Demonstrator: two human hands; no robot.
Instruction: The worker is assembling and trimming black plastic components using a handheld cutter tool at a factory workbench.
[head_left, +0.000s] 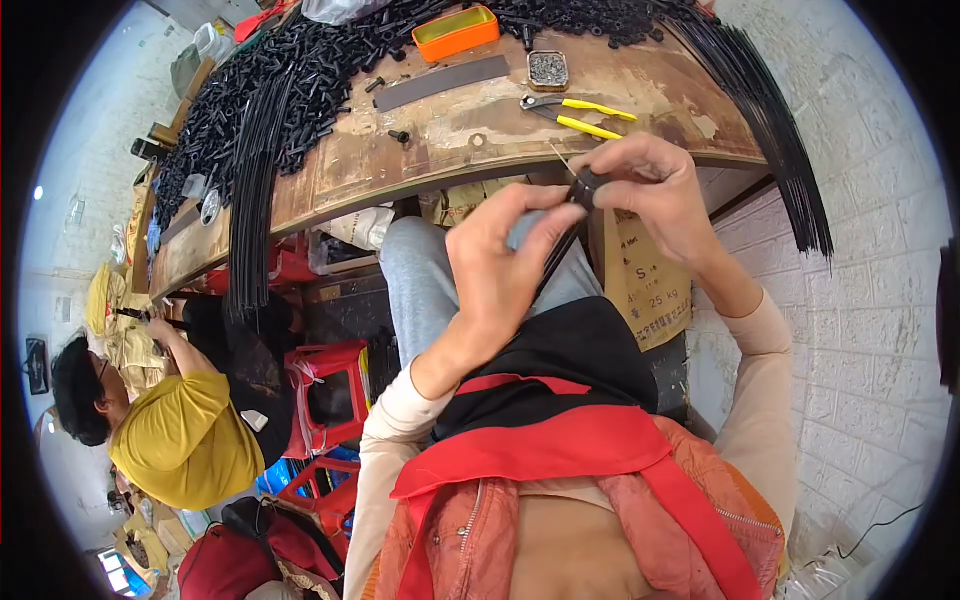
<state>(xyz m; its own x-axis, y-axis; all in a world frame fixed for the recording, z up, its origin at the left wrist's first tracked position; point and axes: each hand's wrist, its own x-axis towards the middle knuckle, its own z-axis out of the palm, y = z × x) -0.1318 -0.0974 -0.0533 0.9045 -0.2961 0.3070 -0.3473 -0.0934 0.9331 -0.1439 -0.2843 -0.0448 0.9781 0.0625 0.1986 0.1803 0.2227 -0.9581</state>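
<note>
Both of my hands meet over my lap, just off the near edge of the wooden workbench (440, 150). A small black fitting (584, 184) sits between my fingertips, with a thin metal pin or wire (560, 155) poking up beside it. My left hand (495, 255) pinches it from below, and a slim black rod (562, 250) runs down behind that thumb. From the right, my right hand (655, 195) grips the fitting between thumb and fingers. Just beyond lie yellow-handled cutting pliers (590, 118). How the fitting joins the rod is hidden by my fingers.
A heap of black plastic parts (240, 120) covers the bench's far left. Bundles of black rods (258, 200) overhang its edge, one more (765, 110) at right. An orange box (456, 36), a dish of metal bits (547, 70) and a grey strip (442, 82) lie there. A co-worker (180, 435) sits left.
</note>
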